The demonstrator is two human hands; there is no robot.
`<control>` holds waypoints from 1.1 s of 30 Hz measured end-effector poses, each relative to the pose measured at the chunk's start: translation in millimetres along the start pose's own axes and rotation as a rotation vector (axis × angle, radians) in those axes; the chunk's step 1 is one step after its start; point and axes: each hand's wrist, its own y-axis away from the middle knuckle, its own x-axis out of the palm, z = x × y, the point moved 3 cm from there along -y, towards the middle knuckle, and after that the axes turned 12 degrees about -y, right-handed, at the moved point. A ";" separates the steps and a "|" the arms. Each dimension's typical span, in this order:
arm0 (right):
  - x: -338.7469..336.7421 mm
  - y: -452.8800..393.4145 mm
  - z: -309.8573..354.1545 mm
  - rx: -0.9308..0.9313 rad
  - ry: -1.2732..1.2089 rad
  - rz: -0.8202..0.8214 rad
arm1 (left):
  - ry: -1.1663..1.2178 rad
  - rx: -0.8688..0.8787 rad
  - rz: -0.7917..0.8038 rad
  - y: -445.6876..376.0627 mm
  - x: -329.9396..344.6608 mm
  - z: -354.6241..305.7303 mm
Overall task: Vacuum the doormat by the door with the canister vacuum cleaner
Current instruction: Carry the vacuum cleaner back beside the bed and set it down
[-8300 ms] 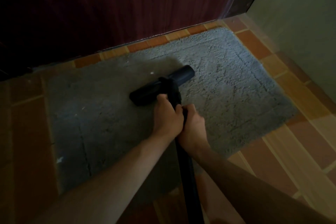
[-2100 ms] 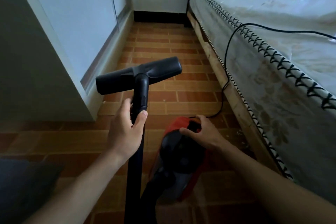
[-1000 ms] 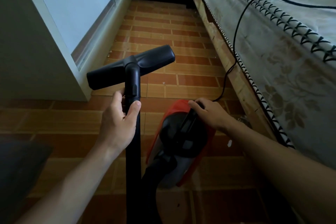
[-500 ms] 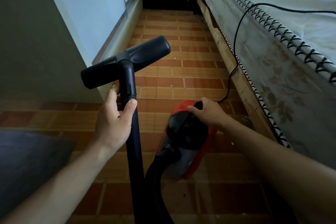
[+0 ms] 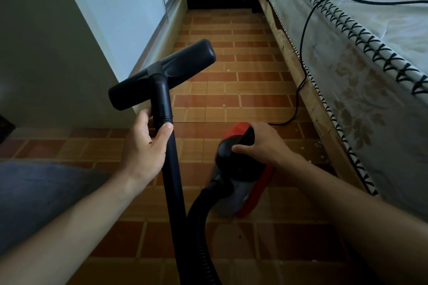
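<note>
My left hand [image 5: 144,148] grips the black vacuum tube [image 5: 172,169] just below its joint, holding the black floor nozzle [image 5: 162,74] raised off the floor. A red and black canister vacuum [image 5: 243,169] stands on the tiled floor to the right, its ribbed hose [image 5: 201,227] curving down toward me. My right hand [image 5: 264,143] rests on top of the canister, fingers curled over its black handle area. A corner of the grey doormat [image 5: 39,194] lies at the lower left.
A bed with a patterned mattress [image 5: 361,90] on a wooden frame [image 5: 324,127] lines the right side. A black power cord [image 5: 303,62] runs from the bed down to the floor behind the canister. White cabinet doors [image 5: 129,14] and a wall stand left.
Since the mat was being vacuumed by the door, I have turned to the canister by the bed. Over the last second the nozzle has risen slightly and my right hand stays on the canister.
</note>
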 end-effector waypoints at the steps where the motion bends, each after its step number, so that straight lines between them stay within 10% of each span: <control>1: 0.5 2.3 2.6 -0.034 0.001 -0.009 | 0.001 -0.006 0.005 1.5 -1.3 1.8; 33: -16.8 38.1 79.1 0.139 0.063 0.290 | 0.012 -0.276 0.178 -9.9 -17.4 -15.3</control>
